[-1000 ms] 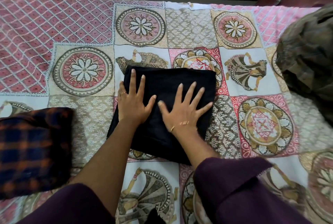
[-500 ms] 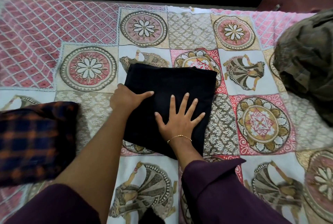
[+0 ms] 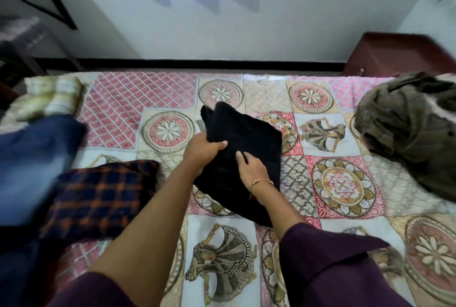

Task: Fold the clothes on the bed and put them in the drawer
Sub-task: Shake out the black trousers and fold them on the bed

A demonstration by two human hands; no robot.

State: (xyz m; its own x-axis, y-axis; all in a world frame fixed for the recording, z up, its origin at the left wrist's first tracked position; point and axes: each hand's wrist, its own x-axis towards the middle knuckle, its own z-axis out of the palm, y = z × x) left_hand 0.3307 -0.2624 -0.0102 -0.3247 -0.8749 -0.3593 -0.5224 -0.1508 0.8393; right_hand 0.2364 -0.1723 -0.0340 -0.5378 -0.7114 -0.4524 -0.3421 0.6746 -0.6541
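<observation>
So the folded black garment looks neat; my left hand has its grip curled round the edge, right hand pinching it too.

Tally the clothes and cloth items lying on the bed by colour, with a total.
Black: 1, the folded garment gripped by the left hand and right hand
Navy-and-orange plaid: 1, plaid shirt
Blue: 1, blue garment
Olive-brown: 1, crumpled pile
Cream-yellow: 1, cream bundle
Total: 5

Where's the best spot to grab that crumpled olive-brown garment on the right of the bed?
Probably its raised top folds. The olive-brown garment lies in a loose heap on the bedspread, so a grip from above on the bunched ridge, coming from its left side, should lift it free.
</observation>
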